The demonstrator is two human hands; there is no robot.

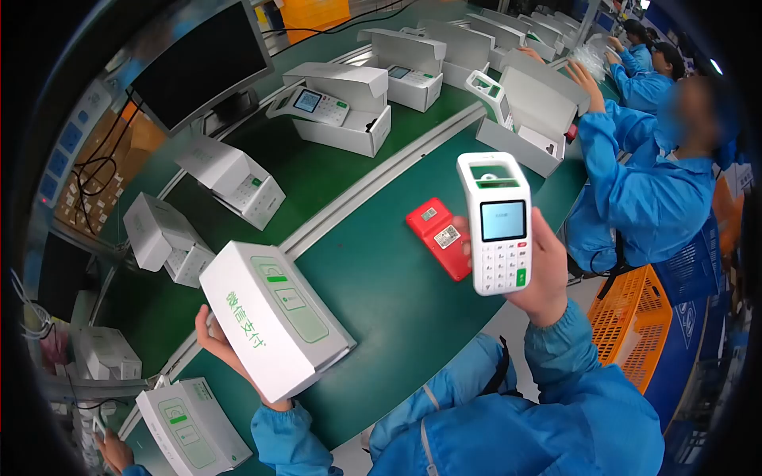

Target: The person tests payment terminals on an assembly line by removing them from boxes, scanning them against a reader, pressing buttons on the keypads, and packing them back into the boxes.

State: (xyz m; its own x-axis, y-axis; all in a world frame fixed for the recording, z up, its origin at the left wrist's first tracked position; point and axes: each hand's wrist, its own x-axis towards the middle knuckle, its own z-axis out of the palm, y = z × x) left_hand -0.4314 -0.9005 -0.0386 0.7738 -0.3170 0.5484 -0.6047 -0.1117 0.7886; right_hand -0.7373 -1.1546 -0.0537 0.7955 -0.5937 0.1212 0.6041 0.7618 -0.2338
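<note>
At green table (373,293): right fingers (547,244) wrapped round one terminal (498,224), left fingers (213,339) curled round one box (274,319); one red device (442,239).

Smooth plastic, stiff card and crinkly cloth are showing.
The white payment machine (487,206) is looking like smooth, hard plastic, and its screen (503,220) is shining like glass. The red device (426,224) is also looking like smooth plastic, with paper stickers (447,236) lying flat. The white printed box (270,317) is looking like smooth, dull card. The green tabletop (365,293) is gleaming a little. A rail (389,174) is looking like grey metal. The orange crate (619,297) is looking like plastic. The blue sleeve (559,345) is creasing like thin cloth.
</note>
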